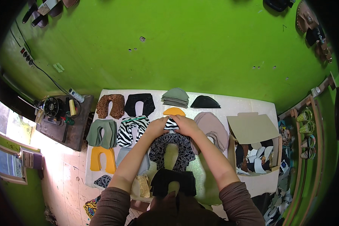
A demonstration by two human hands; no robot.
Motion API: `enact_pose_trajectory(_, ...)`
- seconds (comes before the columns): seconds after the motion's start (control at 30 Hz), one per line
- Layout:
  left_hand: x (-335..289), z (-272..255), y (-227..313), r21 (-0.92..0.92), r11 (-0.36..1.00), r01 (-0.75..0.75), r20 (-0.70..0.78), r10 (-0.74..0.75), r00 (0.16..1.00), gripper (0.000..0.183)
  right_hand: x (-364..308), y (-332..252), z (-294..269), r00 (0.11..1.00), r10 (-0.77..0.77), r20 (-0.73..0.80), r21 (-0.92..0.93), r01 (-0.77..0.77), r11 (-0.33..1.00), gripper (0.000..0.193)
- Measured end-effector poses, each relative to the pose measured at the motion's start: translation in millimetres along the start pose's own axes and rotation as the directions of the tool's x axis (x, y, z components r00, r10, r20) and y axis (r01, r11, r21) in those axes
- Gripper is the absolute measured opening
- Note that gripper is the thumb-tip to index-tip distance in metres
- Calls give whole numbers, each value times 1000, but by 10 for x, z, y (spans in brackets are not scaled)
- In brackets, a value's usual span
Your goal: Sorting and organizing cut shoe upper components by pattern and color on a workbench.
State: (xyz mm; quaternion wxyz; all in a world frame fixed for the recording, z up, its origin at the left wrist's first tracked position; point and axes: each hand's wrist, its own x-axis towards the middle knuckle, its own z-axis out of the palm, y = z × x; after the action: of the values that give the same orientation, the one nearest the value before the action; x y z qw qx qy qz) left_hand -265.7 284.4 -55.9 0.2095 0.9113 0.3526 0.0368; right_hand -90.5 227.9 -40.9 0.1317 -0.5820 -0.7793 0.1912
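Observation:
Both arms reach over the white table (261, 109). My left hand (157, 127) and my right hand (186, 125) close on the two sides of a small stack of zebra-print pieces (171, 123). Just beyond it lies a half-round stack of yellow pieces (174, 111). A stack of black-and-grey patterned U-shaped pieces (156, 150) lies right below my hands, and black U-shaped pieces (160, 182) are nearer my body. Mauve curved pieces (211, 122) are beside my right wrist. Left of my left hand are zebra-print U-shaped pieces (125, 133), partly behind my forearm.
Leopard-print (106, 109), black (139, 98), green (101, 135) and yellow U-shaped stacks (101, 155) cover the table's left. Green (175, 97) and black half-rounds (205, 101) lie at the back. An open cardboard box (254, 124) of scraps stands right. A sewing machine (52, 107) is far left.

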Motion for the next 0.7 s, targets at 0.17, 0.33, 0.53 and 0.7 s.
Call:
enact_pose_trajectory(0.17, -34, -13, -4, 3, 999, 35, 10, -35, 999, 72, 4, -48, -28, 998, 39, 59, -8, -38, 999, 73)
enact_pose_trajectory(0.33, -170, -246, 180, 51, 996, 67, -31, -66, 997, 63, -85, 12, -48, 981, -86, -176, 3, 88, 996, 61)
enact_pose_trajectory(0.53, -625, -168, 253, -38, 999, 26, -434, -40, 900, 41, -425, -213, 83, 909, -74, -411, 9, 85, 996, 52)
enact_pose_trajectory(0.7, -1146, 143, 578, -99, 990, 97, -528, -134, 838, 29, -650, -532, 370, 932, -204, -301, -26, 205, 978, 48)
